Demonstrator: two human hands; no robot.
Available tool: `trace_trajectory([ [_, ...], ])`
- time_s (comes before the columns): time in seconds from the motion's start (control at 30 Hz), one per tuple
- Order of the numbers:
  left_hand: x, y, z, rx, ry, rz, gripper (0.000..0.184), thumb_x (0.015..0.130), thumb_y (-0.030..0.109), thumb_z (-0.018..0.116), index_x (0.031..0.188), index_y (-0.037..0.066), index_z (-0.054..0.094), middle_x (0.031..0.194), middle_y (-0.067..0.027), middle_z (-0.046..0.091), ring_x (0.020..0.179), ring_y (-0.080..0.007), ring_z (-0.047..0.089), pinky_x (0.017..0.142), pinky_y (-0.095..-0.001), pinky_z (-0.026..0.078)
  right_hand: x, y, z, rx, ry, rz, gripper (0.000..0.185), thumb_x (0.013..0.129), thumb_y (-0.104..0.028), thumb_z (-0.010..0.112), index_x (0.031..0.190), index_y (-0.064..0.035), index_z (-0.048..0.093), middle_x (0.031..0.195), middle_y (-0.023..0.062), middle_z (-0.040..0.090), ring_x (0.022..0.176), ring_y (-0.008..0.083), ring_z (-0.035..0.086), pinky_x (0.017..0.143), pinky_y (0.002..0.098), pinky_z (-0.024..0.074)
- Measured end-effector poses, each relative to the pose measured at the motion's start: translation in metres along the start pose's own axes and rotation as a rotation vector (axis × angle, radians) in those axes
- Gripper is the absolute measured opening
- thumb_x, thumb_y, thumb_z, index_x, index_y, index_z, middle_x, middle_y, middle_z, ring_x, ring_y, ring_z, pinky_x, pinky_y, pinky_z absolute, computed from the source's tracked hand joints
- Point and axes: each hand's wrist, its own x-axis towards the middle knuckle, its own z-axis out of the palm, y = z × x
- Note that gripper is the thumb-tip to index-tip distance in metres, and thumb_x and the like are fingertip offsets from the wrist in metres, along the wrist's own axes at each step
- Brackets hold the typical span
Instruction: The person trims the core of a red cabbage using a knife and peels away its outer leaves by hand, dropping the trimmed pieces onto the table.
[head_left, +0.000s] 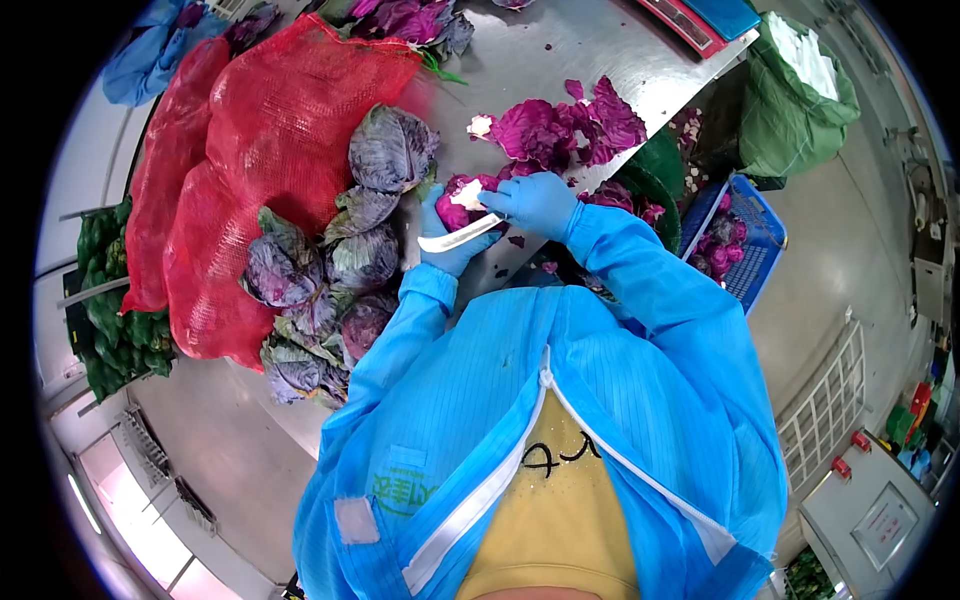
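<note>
in the head view, a large red mesh sack (290, 110) is seen lying on a metal table (495, 55). to the right of the sack, beyond a row of leafy cabbages (393, 150) bunched along its lower right side, a small purple cabbage (455, 212) is held just above the table, with a patch of white showing on it. this cabbage is clasped by the gloved left hand (458, 252), which is curled around it from below. on the side farther from the sack, a pale, curved knife (455, 239) is gripped by the gloved right hand (540, 204) (its handle is hidden in the closed fingers). the blade is laid across the front of the cabbage, close to the left hand; whether it is touching cannot be told.

well to the right of the sack, loose purple leaves (540, 132) are strewn over the table. farther right of the sack, past the table's edge, a dark green bin (655, 170), a blue basket (768, 250) holding purple heads and a green bag (800, 125) are seen.
</note>
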Motion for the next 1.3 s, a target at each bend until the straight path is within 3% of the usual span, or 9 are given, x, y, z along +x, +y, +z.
trace_trajectory([
  [0.1,-0.007,0.023,0.006,0.438,0.004,0.152,0.109,0.048,0.024,0.09,0.135,0.003,0.026,0.127,-0.016,0.041,0.115,-0.0283,0.047,0.098,-0.0363,0.041,0.007,0.002,0.012,0.287,0.47,0.222,0.022,0.078,-0.023,0.068,0.097,-0.0128,0.062,0.076,0.0074,0.061,0.068,0.0227,0.062,0.054,0.0336,0.049],
  [0.13,-0.006,0.017,0.006,0.634,0.03,0.212,0.111,0.047,0.028,0.09,0.135,0.004,0.026,0.127,-0.0165,0.04,0.117,-0.0294,0.044,0.101,-0.037,0.039,0.01,0.001,0.012,0.516,0.46,0.599,0.022,0.081,-0.026,0.067,0.096,-0.0102,0.063,0.082,0.0095,0.063,0.071,0.0231,0.063,0.06,0.034,0.0505],
  [0.2,-0.009,0.01,0.008,0.643,0.026,0.205,0.113,0.046,0.034,0.089,0.136,0.004,0.027,0.127,-0.0172,0.038,0.119,-0.0308,0.04,0.104,-0.038,0.034,0.015,0.018,0.002,0.558,0.266,0.822,0.032,0.083,-0.033,0.066,0.103,-0.0086,0.061,0.086,0.0122,0.064,0.075,0.0257,0.064,0.066,0.0359,0.0509],
  [0.33,-0.011,0.009,0.008,0.582,0.032,0.269,0.112,0.048,0.029,0.09,0.136,0.001,0.027,0.131,-0.0165,0.037,0.119,-0.0279,0.043,0.102,-0.0369,0.036,0.0,0.02,0.009,0.276,0.292,0.753,0.051,0.083,-0.04,0.064,0.119,-0.0061,0.052,0.097,0.0158,0.064,0.086,0.032,0.063,0.074,0.0381,0.0502],
  [0.47,-0.011,0.006,0.011,0.633,0.079,0.36,0.109,0.048,0.025,0.089,0.136,0.001,0.029,0.13,-0.0162,0.039,0.117,-0.0285,0.044,0.102,-0.0368,0.037,-0.019,0.007,0.007,0.777,-0.049,0.871,0.047,0.09,-0.039,0.055,0.125,-0.0068,0.049,0.11,0.0174,0.061,0.096,0.0308,0.061,0.083,0.0373,0.0477],
  [0.5,-0.01,0.008,0.012,0.633,0.076,0.36,0.109,0.048,0.025,0.089,0.136,0.001,0.029,0.13,-0.0162,0.039,0.117,-0.0285,0.044,0.102,-0.0368,0.037,-0.029,0.0,0.021,0.759,0.136,0.702,0.049,0.092,-0.046,0.045,0.13,-0.0157,0.047,0.093,0.0189,0.065,0.079,0.0353,0.064,0.073,0.0425,0.05],
  [0.6,-0.007,0.011,0.015,0.657,0.095,0.314,0.107,0.048,0.023,0.088,0.135,0.002,0.03,0.129,-0.0155,0.04,0.117,-0.0284,0.045,0.101,-0.0368,0.037,-0.038,-0.013,0.021,0.708,0.07,0.638,0.052,0.094,-0.047,0.038,0.138,-0.0196,0.037,0.101,0.0235,0.062,0.088,0.0406,0.06,0.078,0.0454,0.048],
  [0.77,-0.003,0.016,0.013,0.729,0.044,0.289,0.109,0.046,0.029,0.087,0.134,0.003,0.029,0.129,-0.0192,0.039,0.12,-0.0357,0.04,0.104,-0.0395,0.033,-0.037,-0.017,0.017,0.69,-0.058,0.692,0.053,0.095,-0.047,0.035,0.142,-0.0225,0.03,0.101,0.0253,0.061,0.089,0.0423,0.059,0.08,0.0474,0.0465],
  [1.3,0.004,0.032,0.024,0.848,0.002,0.192,0.108,0.048,0.033,0.086,0.134,0.005,0.027,0.131,-0.0197,0.037,0.122,-0.0361,0.037,0.103,-0.0408,0.035,-0.027,-0.014,-0.002,0.541,-0.267,0.78,0.053,0.095,-0.045,0.031,0.142,-0.0208,0.027,0.102,0.0247,0.061,0.089,0.0409,0.06,0.082,0.0481,0.046],
])
